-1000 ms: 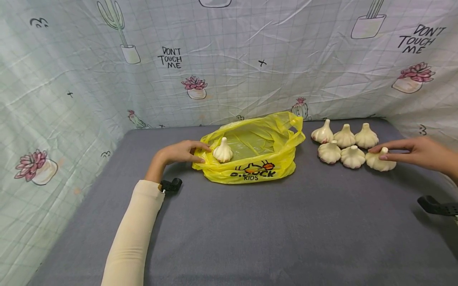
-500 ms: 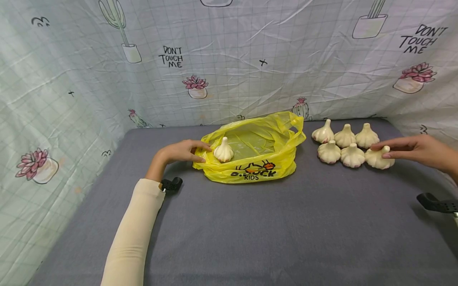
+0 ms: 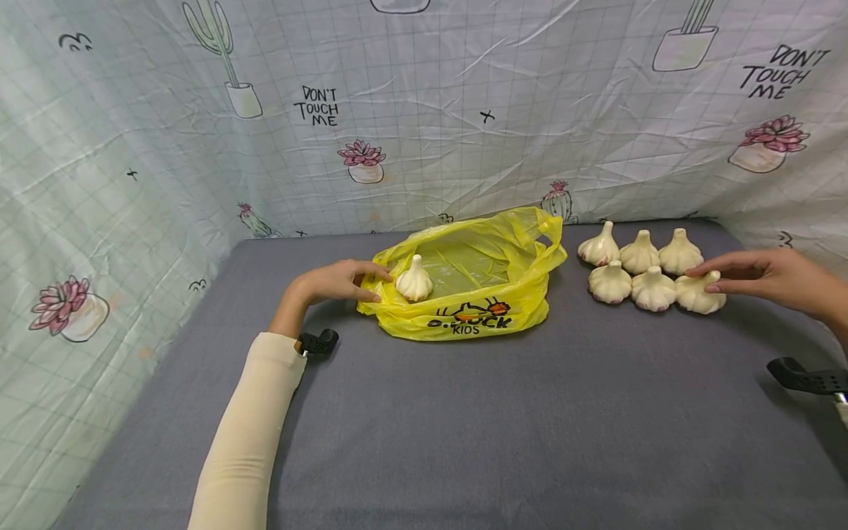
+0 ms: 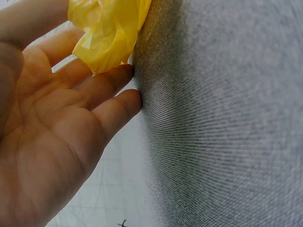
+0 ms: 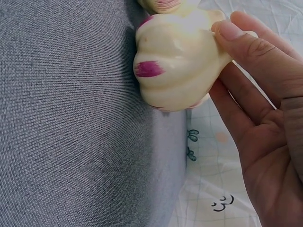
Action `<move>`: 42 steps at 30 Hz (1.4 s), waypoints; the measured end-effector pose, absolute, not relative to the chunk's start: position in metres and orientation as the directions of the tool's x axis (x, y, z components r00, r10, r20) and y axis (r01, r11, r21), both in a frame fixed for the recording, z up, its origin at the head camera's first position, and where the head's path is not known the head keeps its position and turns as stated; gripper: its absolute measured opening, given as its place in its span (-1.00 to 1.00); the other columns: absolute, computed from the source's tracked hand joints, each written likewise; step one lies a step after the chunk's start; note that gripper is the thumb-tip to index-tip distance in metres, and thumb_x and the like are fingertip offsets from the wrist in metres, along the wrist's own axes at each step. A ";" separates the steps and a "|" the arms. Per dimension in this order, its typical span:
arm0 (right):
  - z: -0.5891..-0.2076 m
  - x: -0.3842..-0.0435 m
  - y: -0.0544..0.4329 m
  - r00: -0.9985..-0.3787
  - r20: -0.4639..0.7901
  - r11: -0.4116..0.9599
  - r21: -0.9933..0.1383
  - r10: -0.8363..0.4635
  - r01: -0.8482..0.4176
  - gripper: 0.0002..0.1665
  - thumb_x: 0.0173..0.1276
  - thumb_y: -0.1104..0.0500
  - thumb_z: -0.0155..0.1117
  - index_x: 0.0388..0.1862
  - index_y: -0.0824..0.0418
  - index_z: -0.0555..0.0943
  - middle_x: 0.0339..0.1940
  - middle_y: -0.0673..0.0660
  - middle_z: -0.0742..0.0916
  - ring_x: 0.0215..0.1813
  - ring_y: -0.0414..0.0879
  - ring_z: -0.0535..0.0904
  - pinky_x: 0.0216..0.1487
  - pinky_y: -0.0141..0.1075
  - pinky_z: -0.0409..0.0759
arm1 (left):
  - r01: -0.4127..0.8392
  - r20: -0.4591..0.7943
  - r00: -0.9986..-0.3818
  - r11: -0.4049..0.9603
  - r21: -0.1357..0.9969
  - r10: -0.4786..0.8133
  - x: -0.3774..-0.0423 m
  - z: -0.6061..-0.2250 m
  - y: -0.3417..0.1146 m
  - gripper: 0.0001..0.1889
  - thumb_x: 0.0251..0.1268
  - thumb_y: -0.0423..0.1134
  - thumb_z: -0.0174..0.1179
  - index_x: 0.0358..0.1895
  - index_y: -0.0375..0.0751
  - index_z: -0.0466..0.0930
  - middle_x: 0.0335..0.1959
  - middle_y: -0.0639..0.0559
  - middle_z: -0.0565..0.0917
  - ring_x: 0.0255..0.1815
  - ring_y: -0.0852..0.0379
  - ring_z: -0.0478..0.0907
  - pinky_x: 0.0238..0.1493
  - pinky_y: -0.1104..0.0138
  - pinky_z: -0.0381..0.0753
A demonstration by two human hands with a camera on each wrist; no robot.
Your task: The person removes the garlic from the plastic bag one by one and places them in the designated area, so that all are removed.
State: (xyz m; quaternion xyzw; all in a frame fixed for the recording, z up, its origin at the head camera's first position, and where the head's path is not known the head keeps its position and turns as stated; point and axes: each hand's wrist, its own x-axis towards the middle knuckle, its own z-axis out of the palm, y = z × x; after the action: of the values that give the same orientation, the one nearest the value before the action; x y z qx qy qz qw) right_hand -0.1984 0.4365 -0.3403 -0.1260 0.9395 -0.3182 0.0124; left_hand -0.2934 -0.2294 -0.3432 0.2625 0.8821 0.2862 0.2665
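Note:
My left hand point(image 3: 336, 281) holds the left edge of a yellow plastic bag point(image 3: 477, 322). In the left wrist view, crumpled plastic point(image 4: 111, 38) sits between thumb and fingers, and two fingertips reach the grey cloth. One garlic bulb point(image 3: 414, 280) stands stem up at the bag's left end, near those fingers. At the right, my right hand point(image 3: 762, 276) pinches the front-right garlic bulb point(image 3: 698, 296) near its stem. The right wrist view has this bulb point(image 5: 177, 61), cream with purple marks, resting on the cloth, the thumb on its top and fingers behind.
More garlic bulbs stand close together in two short rows, among them a front-middle bulb point(image 3: 653, 290) and a back-left bulb point(image 3: 599, 246). A grey cloth point(image 3: 503, 427) covers the table. A printed curtain point(image 3: 424, 110) hangs behind it.
The right hand has shifted slightly left with the front-right garlic bulb, which now sits closer against its neighbour. My left hand and the bag have stayed put.

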 end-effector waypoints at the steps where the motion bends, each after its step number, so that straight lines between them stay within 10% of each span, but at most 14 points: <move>1: -0.340 -0.199 0.436 -0.969 0.055 0.771 -0.597 -0.240 -0.225 -0.71 0.36 0.31 0.41 0.06 0.27 0.75 -0.10 -0.33 0.75 -0.09 -0.59 0.56 -0.28 -0.56 0.51 | 0.309 -0.320 -0.721 0.699 0.645 0.614 -0.294 -0.344 -0.229 -0.45 0.40 -0.16 0.31 0.43 -0.11 0.48 0.49 -0.10 0.40 0.51 -0.12 0.25 0.35 -0.08 0.33; 29: -0.309 -0.203 0.408 -0.974 0.102 0.801 -0.554 -0.204 -0.226 -0.67 0.37 0.16 0.45 0.10 0.16 0.76 -0.11 -0.43 0.72 -0.11 -0.65 0.52 -0.26 -0.65 0.41 | 0.295 -0.331 -0.709 0.688 0.663 0.623 -0.293 -0.342 -0.230 -0.43 0.42 -0.16 0.30 0.45 -0.14 0.45 0.50 -0.13 0.38 0.53 -0.14 0.22 0.38 -0.09 0.31; 42: -0.282 -0.212 0.353 -0.809 0.285 0.688 -0.427 -0.513 -0.587 -0.63 0.32 0.35 0.42 0.02 -0.01 0.81 -0.06 -0.31 0.78 -0.41 -0.38 0.52 -0.43 -0.47 0.36 | 0.303 -0.327 -0.704 0.683 0.664 0.630 -0.291 -0.340 -0.230 -0.42 0.43 -0.17 0.29 0.46 -0.19 0.43 0.51 -0.18 0.36 0.55 -0.19 0.19 0.41 -0.14 0.27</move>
State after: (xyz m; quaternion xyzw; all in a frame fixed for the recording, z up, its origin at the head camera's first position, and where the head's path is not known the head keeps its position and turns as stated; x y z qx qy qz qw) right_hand -0.2115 0.3526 -0.2823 -0.3004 0.9158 -0.2567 -0.0716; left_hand -0.2910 -0.2299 -0.3400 0.2669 0.8746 0.2952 0.2768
